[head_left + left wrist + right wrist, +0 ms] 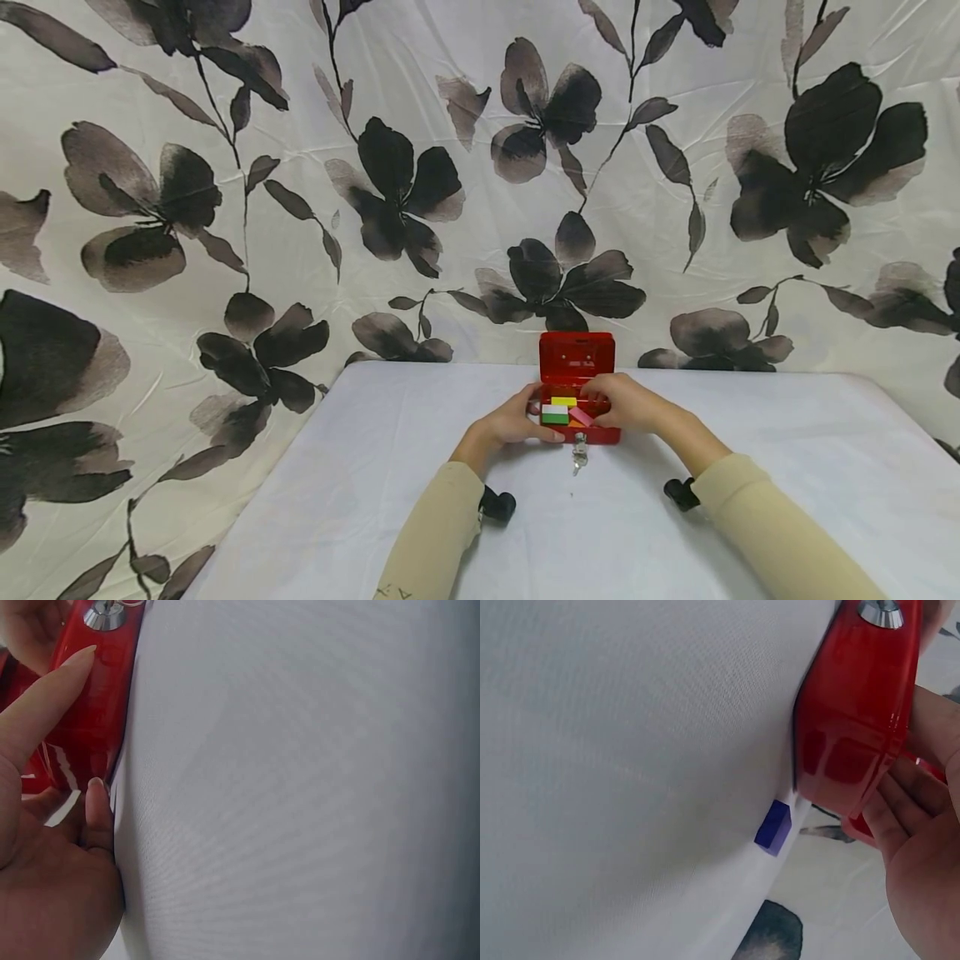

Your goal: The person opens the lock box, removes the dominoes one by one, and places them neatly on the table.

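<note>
The left hand (516,421) grips the red box (604,435) at its left, thumb across the front; the right hand (624,403) dips inside, its grasp hidden

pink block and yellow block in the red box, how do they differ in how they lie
In the head view, the pink block lies slanted, while the yellow block lies straight from left to right. The pink block is nearer the box's front; the yellow block is farther back. Both are inside the open red box.
</note>
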Demonstrator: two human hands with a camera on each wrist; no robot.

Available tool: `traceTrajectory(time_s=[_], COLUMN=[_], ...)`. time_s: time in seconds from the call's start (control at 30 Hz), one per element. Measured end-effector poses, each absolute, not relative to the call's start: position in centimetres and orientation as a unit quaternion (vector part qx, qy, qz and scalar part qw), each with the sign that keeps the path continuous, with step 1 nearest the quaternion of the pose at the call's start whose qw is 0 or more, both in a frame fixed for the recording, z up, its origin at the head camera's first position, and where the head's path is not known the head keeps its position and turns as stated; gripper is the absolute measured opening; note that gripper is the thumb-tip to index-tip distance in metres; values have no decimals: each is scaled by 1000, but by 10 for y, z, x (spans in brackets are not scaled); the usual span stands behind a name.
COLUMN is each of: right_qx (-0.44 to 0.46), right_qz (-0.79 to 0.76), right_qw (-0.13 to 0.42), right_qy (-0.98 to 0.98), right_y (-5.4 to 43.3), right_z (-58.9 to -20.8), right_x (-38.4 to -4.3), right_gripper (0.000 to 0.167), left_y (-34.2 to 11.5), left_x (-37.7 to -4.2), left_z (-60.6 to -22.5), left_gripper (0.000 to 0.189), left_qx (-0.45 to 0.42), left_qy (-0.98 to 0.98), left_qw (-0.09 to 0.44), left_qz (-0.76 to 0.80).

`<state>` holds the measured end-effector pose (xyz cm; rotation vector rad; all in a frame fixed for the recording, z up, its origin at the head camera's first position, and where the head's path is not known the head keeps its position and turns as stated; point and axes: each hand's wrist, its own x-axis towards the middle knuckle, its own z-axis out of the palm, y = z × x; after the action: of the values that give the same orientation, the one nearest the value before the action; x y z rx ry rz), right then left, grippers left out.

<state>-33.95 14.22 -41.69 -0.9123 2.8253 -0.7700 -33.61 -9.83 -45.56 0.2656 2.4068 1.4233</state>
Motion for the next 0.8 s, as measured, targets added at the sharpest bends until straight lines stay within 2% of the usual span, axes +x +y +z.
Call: traceTrajectory(time_s=[0.47, 0.8], right_qx=[-338, -347], right_qz=[-220, -197], right_qw=[41, 84], right_qy=[914, 913], right_y=[135, 133], right_z=[-419, -415], right_x=[-347, -348], right_gripper=[31, 32], left_y=[-98, -100], left_x=[-337, -339], left_z=[-455, -457], left_gripper=[99, 96], left_qx=[98, 104], left_qy=[842, 832], left_qw=[164, 169], left_qz=[505, 517])
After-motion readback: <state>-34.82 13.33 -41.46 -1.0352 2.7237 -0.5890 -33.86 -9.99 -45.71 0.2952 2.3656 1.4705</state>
